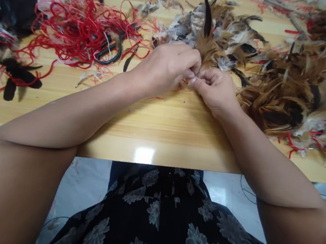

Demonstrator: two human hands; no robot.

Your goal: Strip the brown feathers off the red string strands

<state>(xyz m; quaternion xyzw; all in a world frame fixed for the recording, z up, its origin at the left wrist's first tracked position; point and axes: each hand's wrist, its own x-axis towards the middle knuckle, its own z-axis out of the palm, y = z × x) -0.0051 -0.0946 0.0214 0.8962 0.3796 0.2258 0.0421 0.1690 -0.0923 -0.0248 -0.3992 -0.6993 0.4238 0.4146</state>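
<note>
Together, left hand and right hand pinch one feather tuft.

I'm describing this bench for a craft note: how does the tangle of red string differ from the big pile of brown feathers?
The red string tangle is thin, looped strands, while the brown feather pile is soft, layered plumes. The string is bright red; the feathers are mainly brown with dark and pale parts. The feather pile covers more of the view than the string. Both lie on the wooden table, and bits of red string show among the feathers.
</note>
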